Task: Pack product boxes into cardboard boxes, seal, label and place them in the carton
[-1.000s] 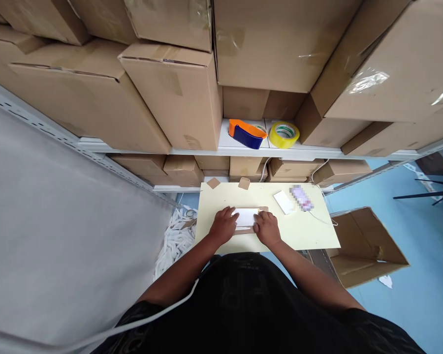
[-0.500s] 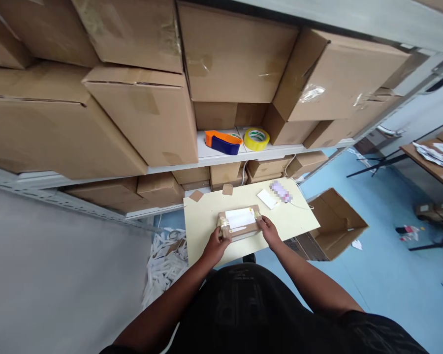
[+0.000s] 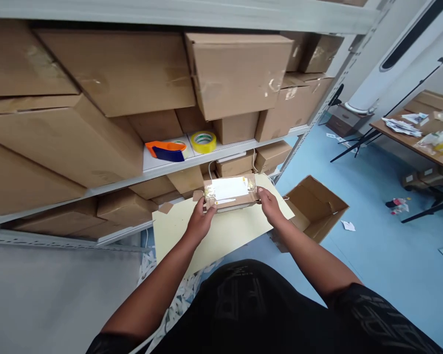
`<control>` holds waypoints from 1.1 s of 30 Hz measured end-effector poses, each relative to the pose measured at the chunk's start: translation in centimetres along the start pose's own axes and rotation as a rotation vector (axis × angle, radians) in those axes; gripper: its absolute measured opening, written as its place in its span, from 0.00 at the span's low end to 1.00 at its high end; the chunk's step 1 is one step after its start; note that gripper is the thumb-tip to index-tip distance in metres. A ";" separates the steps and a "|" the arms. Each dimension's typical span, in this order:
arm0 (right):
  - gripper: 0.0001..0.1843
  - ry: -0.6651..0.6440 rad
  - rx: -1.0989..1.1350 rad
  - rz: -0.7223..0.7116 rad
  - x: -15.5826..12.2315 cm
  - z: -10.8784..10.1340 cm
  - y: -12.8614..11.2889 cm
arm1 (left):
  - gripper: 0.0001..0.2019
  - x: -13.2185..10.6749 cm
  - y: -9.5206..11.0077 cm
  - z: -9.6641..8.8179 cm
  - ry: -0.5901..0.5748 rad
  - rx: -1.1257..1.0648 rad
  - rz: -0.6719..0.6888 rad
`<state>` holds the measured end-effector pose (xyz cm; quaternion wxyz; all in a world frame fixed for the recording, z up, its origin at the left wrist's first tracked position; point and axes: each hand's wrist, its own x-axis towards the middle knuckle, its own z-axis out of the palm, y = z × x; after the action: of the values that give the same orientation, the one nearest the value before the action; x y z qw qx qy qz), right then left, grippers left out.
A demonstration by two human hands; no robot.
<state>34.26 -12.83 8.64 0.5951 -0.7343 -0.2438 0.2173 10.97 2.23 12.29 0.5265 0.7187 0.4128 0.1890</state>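
A small cardboard box [image 3: 231,200] with a white label [image 3: 229,189] on top and shiny clear tape at both ends is raised above the pale yellow table [image 3: 177,231]. My left hand [image 3: 200,220] is closed on its left end, thumb at the near corner. At the opposite end, my right hand [image 3: 270,204] grips the right side. Behind the box, two small cardboard pieces lie by the table's back left edge, one cardboard flap [image 3: 166,207] nearest the corner. The far part of the tabletop is hidden by the box.
Shelves packed with cardboard boxes [image 3: 239,73] rise behind the table. An orange and blue tape dispenser [image 3: 166,151] and a yellow tape roll [image 3: 203,142] sit on one shelf. An open carton [image 3: 313,206] stands on the floor at right; paper scraps [image 3: 180,300] lie below left.
Both hands have lifted the box up and forward from the table. My view has turned to the right, so more of the floor and the far desk shows.
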 end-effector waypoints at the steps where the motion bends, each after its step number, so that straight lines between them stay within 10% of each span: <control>1: 0.32 0.012 0.005 -0.015 0.7 -2.0 -0.1 | 0.29 0.3 1.4 1.6 -0.006 0.003 0.009; 9: 0.34 0.214 0.016 0.029 4.4 -18.8 1.8 | 0.29 3.8 9.7 17.0 -0.189 -0.014 0.117; 15: 0.37 0.412 -0.006 0.110 4.5 -27.5 3.9 | 0.26 7.5 13.9 26.4 -0.408 0.030 0.167; 26: 0.35 0.773 -0.134 0.285 0.9 -34.3 7.9 | 0.27 13.7 16.7 40.2 -0.798 0.031 0.202; 33: 0.31 0.761 -0.299 0.462 0.1 -37.3 12.0 | 0.28 14.3 15.5 43.1 -0.762 0.006 0.157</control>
<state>58.26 -43.48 4.20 0.4659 -0.8745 0.1329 0.0217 55.94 -13.95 8.04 0.6241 0.7683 0.1318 -0.0531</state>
